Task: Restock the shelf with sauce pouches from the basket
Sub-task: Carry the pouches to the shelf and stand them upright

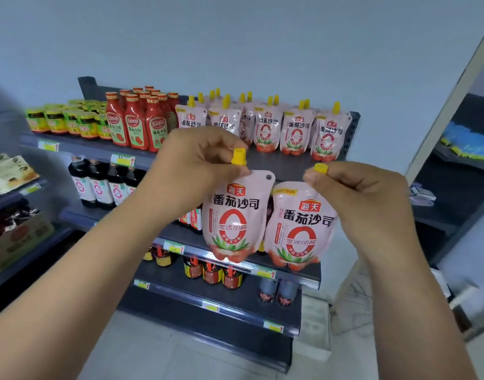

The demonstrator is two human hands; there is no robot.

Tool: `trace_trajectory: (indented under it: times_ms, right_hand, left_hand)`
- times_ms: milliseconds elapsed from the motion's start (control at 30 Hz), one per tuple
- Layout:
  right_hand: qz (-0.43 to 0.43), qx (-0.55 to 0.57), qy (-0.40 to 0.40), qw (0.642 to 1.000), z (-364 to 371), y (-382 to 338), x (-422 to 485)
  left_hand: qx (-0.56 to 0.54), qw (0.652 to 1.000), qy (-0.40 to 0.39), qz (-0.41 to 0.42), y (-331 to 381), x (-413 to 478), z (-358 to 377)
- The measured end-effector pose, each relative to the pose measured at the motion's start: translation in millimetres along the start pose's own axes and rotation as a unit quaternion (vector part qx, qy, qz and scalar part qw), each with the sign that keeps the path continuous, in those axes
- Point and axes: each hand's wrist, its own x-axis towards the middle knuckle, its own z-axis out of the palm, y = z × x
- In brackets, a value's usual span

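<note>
Two soft pink sauce pouches — my left hand (pixel 205 154) pinches one (pixel 231 223) by its stiff yellow cap, right hand (pixel 356 185) likewise the other (pixel 299 229) — floppy, probably light.

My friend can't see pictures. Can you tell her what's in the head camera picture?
The left-hand grip holds the left pouch and the right-hand grip the right pouch, each pinched at its yellow cap, before the top shelf, where matching pouches stand beside red bottles and jars.
</note>
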Motion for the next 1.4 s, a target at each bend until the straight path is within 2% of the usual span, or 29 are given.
trace_trajectory:
  times_ms: [100,300,533,767,1233,1400]
  right_hand:
    - [-0.002,-0.009,0.025,1.000,12.7,16.1,34.3]
    - [0.007,-0.030,0.050,0.998,39.8,45.4,95.5]
    - [-0.002,-0.078,0.080,0.994,59.2,77.0,162.0]
    - [0.031,-0.109,0.056,0.992,69.8,99.3,213.8]
    - [0.053,-0.138,-0.013,0.989,93.9,160.9,288.0]
    - [0.056,-0.140,-0.020,0.988,99.4,174.8,300.6]
  left_hand:
    - [-0.004,1.000,0.013,0.011,-22.7,46.1,-0.8]
    - [-0.004,0.998,-0.027,0.054,-60.0,139.1,-3.9]
    - [0.033,0.989,-0.120,0.084,-85.6,255.7,5.8]
    - [0.100,0.986,-0.110,0.078,-116.3,351.9,29.2]
    - [0.204,0.950,-0.233,0.047,-163.4,419.6,66.6]
    - [0.225,0.942,-0.242,0.061,-174.6,426.1,80.0]
